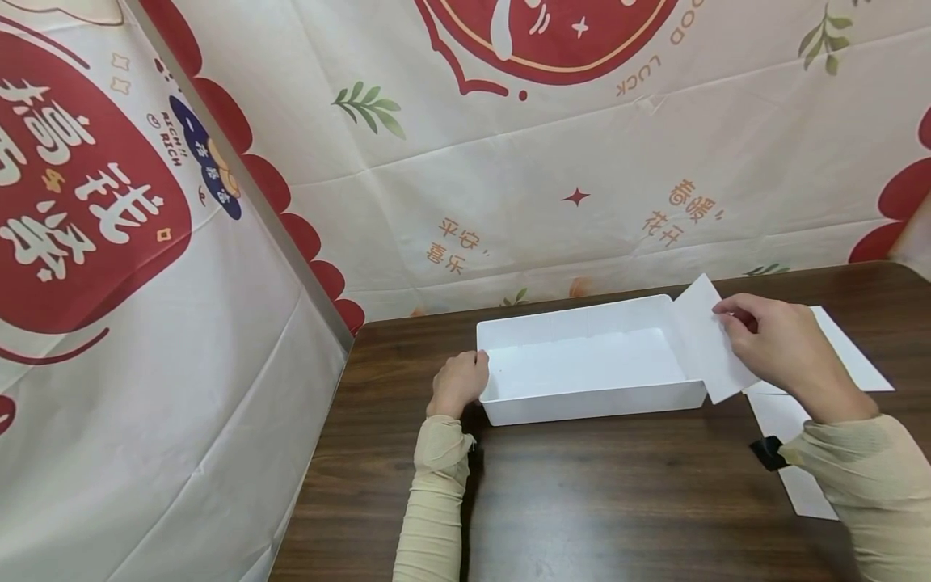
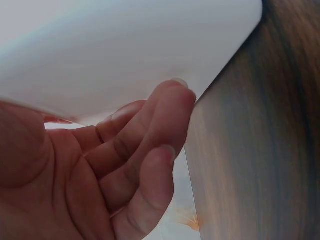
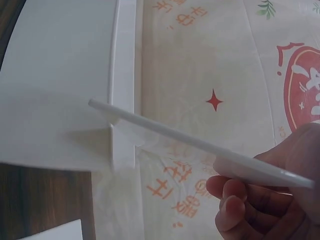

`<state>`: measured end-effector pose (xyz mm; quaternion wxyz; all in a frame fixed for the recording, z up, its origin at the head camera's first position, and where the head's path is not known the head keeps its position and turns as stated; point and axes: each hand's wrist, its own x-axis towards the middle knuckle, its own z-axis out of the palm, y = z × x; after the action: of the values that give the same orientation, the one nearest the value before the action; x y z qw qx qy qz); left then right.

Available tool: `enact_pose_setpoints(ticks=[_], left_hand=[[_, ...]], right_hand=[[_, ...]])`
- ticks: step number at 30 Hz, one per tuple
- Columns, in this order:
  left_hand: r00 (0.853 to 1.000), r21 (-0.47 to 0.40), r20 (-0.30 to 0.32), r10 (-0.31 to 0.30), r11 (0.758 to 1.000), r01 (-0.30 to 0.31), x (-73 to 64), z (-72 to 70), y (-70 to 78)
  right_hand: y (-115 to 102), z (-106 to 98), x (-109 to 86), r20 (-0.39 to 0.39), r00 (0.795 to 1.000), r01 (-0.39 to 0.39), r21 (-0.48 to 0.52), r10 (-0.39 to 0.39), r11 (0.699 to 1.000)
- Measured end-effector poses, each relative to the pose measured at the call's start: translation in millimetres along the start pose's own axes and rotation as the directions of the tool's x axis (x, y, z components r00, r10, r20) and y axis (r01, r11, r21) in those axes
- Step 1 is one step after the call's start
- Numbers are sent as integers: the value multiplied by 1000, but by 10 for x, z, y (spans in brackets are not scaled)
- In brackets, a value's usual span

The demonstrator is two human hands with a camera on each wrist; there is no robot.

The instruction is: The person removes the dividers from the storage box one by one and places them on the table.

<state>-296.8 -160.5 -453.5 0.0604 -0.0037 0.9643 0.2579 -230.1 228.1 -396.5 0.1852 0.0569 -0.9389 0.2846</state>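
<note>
A shallow white rectangular tray (image 1: 596,406) with low walls sits on the table, its open side up. At its left end my left hand (image 1: 461,381) grips the end wall. In the left wrist view, the fingers (image 2: 167,112) lie along the outside of the white wall (image 2: 130,50). My right hand (image 1: 793,339) pinches a flat white panel (image 1: 716,356) between thumb and fingers at the tray's right end. That panel stands tilted, its lower left part overlapping the end of the tray. The right wrist view shows the panel (image 3: 185,140) nearly edge-on.
Another white panel (image 1: 851,347) lies on the table behind the right hand, and a further one (image 1: 807,495) lies partly under the right forearm. Dark wood tabletop (image 1: 611,493) stretches in front of the tray. A printed cloth (image 1: 509,178) hangs behind, another (image 1: 182,436) at the left.
</note>
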Motion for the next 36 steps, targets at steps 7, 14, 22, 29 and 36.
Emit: enact_pose_setpoints(ticks=[7,14,22,29,36], left_hand=[[1000,-3,-1,11,1000,-11,-12,-7,6],[1000,6,-6,4,1000,-4,0,-6,6],[1000,8,1,2,1000,-2,-5,10,1],[1000,5,-6,9,1000,-9,-13,15,-7],[1000,5,-11,7,1000,-7,-12,21,-5]], right_hand=[[132,-98,-59,-17,1000,-9,-41,9,999],[247,-222,-138,13,999,-42,-91,43,995],[373,-322,-188,-28,1000,3,-159,-7,987],[478,-351,-249,-51,999,-4,-195,-6,981],[574,-372,-305,-54,998,-29,-217,17,976]])
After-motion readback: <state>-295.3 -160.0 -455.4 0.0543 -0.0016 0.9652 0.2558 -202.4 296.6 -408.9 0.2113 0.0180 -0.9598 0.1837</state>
